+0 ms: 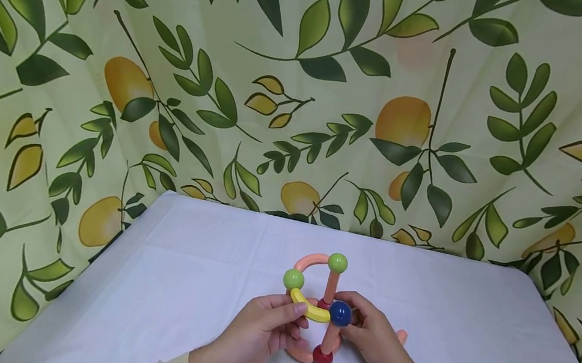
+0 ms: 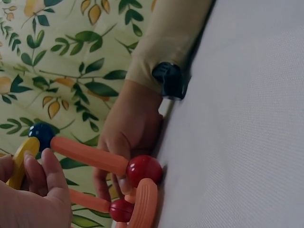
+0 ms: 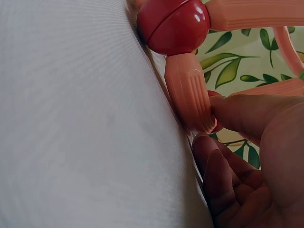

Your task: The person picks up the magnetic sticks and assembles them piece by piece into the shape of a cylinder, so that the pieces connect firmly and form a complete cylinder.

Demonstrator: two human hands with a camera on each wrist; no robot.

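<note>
From the head view we see the rod-and-ball toy (image 1: 320, 312) standing on the bench (image 1: 469, 324) between both hands: left hand (image 1: 255, 337) pinching its yellow rod (image 1: 308, 306), right hand (image 1: 372, 337) curled beside the blue ball (image 1: 341, 313). Left wrist view adds the lower red ball (image 2: 144, 170) touching the bench. Right wrist view, cramped, seemingly shows fingertips (image 3: 237, 111) pinching a pink rod (image 3: 189, 92).

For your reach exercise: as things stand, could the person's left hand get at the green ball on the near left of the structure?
Probably yes. The left hand pinches the yellow rod, and the green ball sits just above its fingertips with open air around it.
</note>
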